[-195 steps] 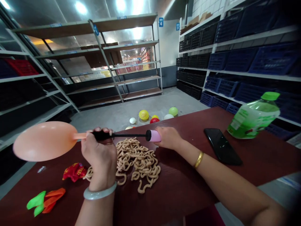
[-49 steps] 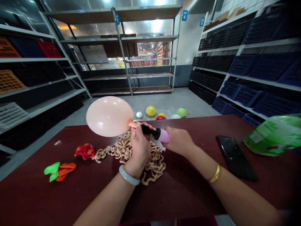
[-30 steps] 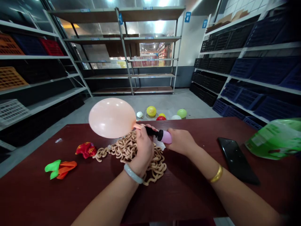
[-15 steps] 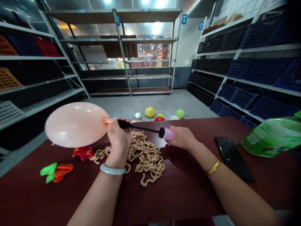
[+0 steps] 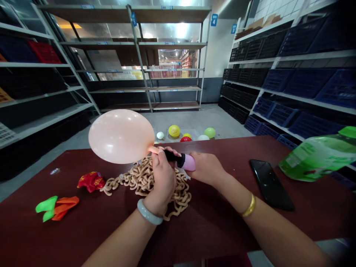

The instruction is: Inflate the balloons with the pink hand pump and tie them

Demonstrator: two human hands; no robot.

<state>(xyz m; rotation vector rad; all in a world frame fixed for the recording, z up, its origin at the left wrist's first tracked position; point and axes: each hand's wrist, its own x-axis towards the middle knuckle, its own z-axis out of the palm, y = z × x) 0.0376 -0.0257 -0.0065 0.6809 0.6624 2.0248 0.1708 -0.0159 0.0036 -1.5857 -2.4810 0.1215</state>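
Observation:
A pale peach balloon [image 5: 121,136], blown up large, points left over the table. Its neck sits over the black end of a hand balloon pump [image 5: 189,162]. My left hand [image 5: 163,174], with a pale bangle at the wrist, is closed round both the neck and that black end. Closed on the pump's pink part is my right hand [image 5: 207,168], with a gold bangle; the two hands are close together. Beneath them lies a pile of tan, curly rope-like pieces [image 5: 140,176], partly hidden by my left hand. Limp green [image 5: 47,208] and orange balloons [image 5: 65,207] lie at left.
A red patterned cloth piece [image 5: 91,181] touches the tan strand's end. On the dark red table [image 5: 222,230] a black phone [image 5: 271,183] and a green pouch [image 5: 317,157] stand right. Several small balloons, one yellow [image 5: 174,131], rest on the floor before metal shelves [image 5: 175,107].
My left hand and the balloon have moved right, toward my right hand. The pump's black rod, long and visible before, is now pushed in. The view has shifted slightly.

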